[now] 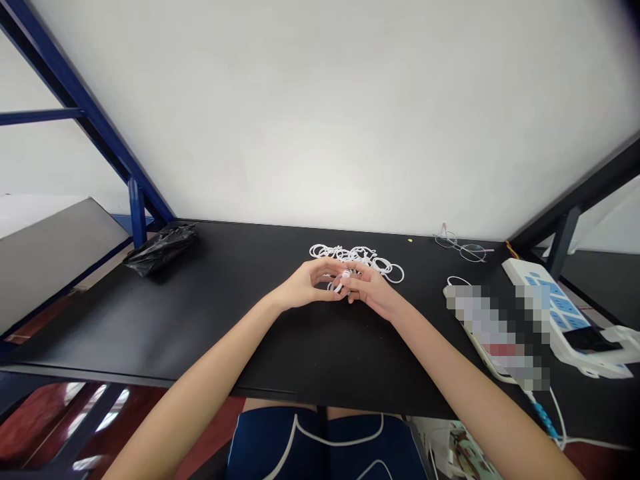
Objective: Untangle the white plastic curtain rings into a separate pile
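Over the black desk, my left hand (pixel 305 285) and my right hand (pixel 374 292) meet fingertip to fingertip. Between them is a small bunched piece of white cord (pixel 346 275), pinched by the right thumb and fingers. The left thumb and fingers curve round its other side, and a short loop hangs below. Fingers partly cover it. Just behind the hands lies a pile of white cord loops (pixel 383 265); whether these are separate rings or one length, I cannot tell.
A black plastic bag (pixel 163 248) sits at the desk's (pixel 240 333) far left. Eyeglasses (pixel 459 247) lie at the back right. Nearer are a blurred-out phone (pixel 495 333) with a cable (pixel 545 417) and a white power strip (pixel 560 310). A wall (pixel 320 120) rises behind.
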`<state>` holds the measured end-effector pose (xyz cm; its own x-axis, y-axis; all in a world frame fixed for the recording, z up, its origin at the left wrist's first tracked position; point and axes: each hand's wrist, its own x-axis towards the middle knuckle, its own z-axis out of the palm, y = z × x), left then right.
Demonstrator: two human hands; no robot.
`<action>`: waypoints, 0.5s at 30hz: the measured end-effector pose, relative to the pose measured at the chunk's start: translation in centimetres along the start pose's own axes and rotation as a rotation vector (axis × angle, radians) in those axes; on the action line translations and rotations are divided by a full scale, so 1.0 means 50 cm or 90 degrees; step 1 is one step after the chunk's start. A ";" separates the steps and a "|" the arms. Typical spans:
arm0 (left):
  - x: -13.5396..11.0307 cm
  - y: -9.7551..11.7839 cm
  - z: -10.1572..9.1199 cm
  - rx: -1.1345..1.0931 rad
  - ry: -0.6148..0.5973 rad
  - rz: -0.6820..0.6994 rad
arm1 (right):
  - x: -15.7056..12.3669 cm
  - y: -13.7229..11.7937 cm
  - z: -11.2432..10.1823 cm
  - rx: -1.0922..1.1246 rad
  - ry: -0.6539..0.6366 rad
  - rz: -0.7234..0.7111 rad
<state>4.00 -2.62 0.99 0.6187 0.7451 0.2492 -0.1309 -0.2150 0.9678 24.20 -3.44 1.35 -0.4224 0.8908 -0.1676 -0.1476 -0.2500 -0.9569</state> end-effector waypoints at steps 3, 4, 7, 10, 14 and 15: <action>-0.001 -0.007 -0.007 0.022 -0.029 -0.031 | 0.002 0.006 0.002 -0.045 0.033 0.008; -0.001 -0.008 -0.008 0.034 -0.035 -0.040 | 0.003 0.007 0.002 -0.054 0.034 0.014; -0.003 -0.007 -0.005 0.081 -0.042 -0.062 | 0.004 0.008 0.004 -0.063 0.016 0.031; -0.008 0.005 -0.010 0.101 -0.076 -0.084 | 0.002 0.005 0.005 -0.075 -0.012 0.037; -0.015 0.025 -0.043 0.117 -0.147 -0.102 | -0.004 -0.003 -0.005 -0.100 -0.105 0.059; -0.016 0.026 -0.052 0.131 -0.125 -0.093 | -0.005 -0.005 -0.009 -0.111 -0.142 0.070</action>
<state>1.32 -1.84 2.16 0.7596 0.6457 0.0773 0.1175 -0.2531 0.9603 24.76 -3.44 1.50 -0.6165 0.7518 -0.2339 0.0565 -0.2540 -0.9655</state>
